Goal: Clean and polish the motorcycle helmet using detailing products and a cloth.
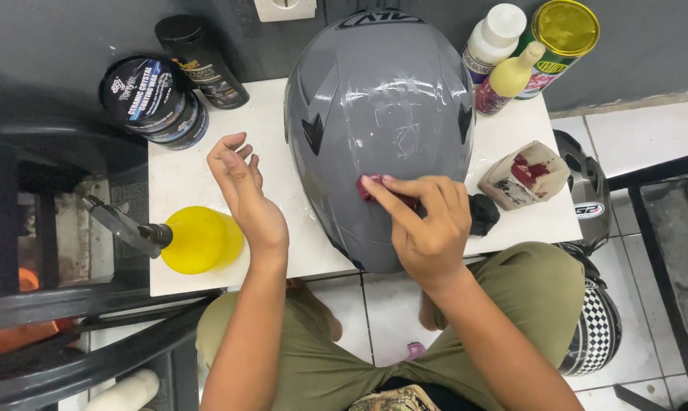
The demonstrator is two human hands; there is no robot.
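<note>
Grey helmet sits on a small white table, crown up, taking most of the centre. Fine scratch marks show on the shell approx mid-surface.

R hand presses a small dark-red pad against the lower part of the shell, near the edge closest to the person; index and middle fingers lie flat on it, thumb tucked under. Pad is mostly covered by the fingers, so only one end shows.

L hand is held just beside the helmet's left flank w/ fingers loosely curled and nothing in it; whether it touches the shell can't be told.

Yellow spray bottle w/ black trigger lies on its side at the table's front left corner, near the L wrist. Stacked round black tins and a dark bottle stand at the back left. Back right: white bottle, pale-yellow squeeze bottle, green can w/ yellow lid. Stained sponge block and black cloth lie right of the helmet. Two more helmets sit on the tiled floor at right.
</note>
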